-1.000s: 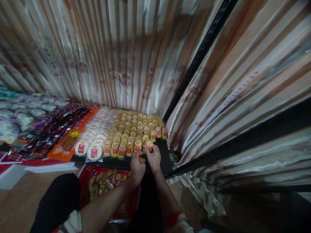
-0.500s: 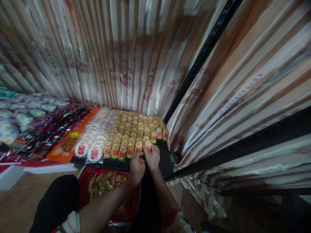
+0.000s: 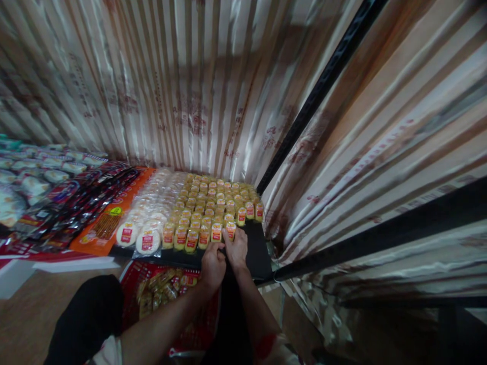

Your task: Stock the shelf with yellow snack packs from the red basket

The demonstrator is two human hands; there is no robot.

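Two hands meet at the near edge of the black shelf, our left hand just beside our right hand. Our right hand is mostly closed, thumb on the front of one yellow packet and the other fingers around its right side; that packet stands at the right end of the nearest row. Our left hand is loosely curled, thumb and forefinger drawn together just below the neighbouring packet; we cannot tell whether it touches that packet or has hold of anything.

To do this well, we judge it best to grip lightly at the sides, since a hard pinch could crush what is wrapped inside. The red label should face us, like those to the left, and the base should sit level, in line with its neighbours. A gentle left hand on the near side could steady the row so that nothing tips toward us.

Our left forearm slants in toward the right, our right forearm toward the left, wrists low. On the far side, more yellow packets stand in rows before the curtain; round white crackers lie to the left.
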